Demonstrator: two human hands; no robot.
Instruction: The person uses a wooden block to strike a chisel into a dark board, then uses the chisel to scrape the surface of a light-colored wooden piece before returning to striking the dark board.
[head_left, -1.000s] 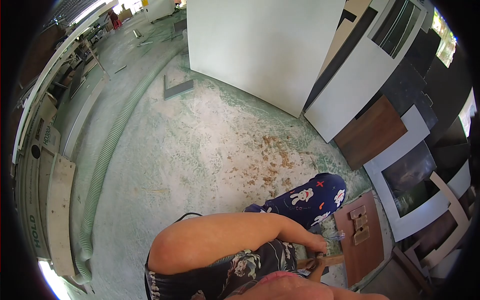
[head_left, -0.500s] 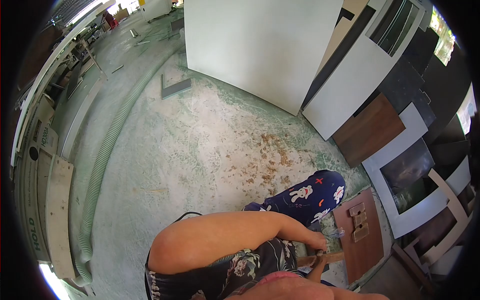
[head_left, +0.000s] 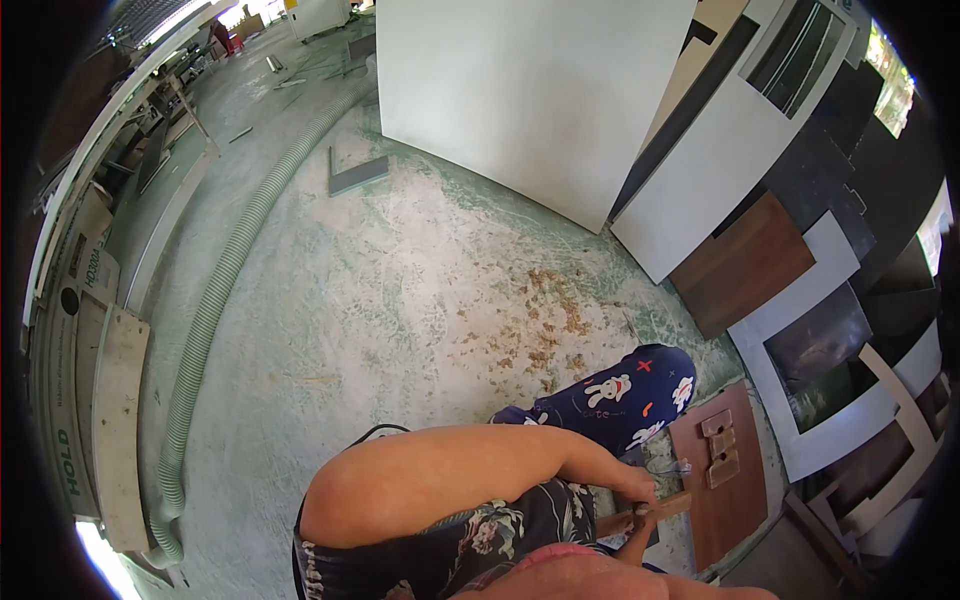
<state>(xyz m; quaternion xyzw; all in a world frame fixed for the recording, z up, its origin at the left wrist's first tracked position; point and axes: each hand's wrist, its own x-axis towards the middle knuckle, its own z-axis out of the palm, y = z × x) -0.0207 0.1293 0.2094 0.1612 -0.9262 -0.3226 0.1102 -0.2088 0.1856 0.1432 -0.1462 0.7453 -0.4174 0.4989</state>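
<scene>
My left hand is closed near the bottom right, at a narrow light-brown wooden strip. Just below it, my right hand meets the same strip, its fingers mostly hidden by my wrist and forearm. The strip's free end points right, toward a reddish-brown board on the floor. Two small tan blocks lie on that board. Beside my hands is a leg in dark blue printed cloth.
Wood shavings are scattered on the floor ahead. A large white panel stands beyond. Frames and boards lean at right. A ribbed green hose runs along the left, beside long boards.
The view has shifted slightly, so the surroundings sit a little further right. The wooden strip's free end is tilted slightly higher, and my left hand has turned a little around it.
</scene>
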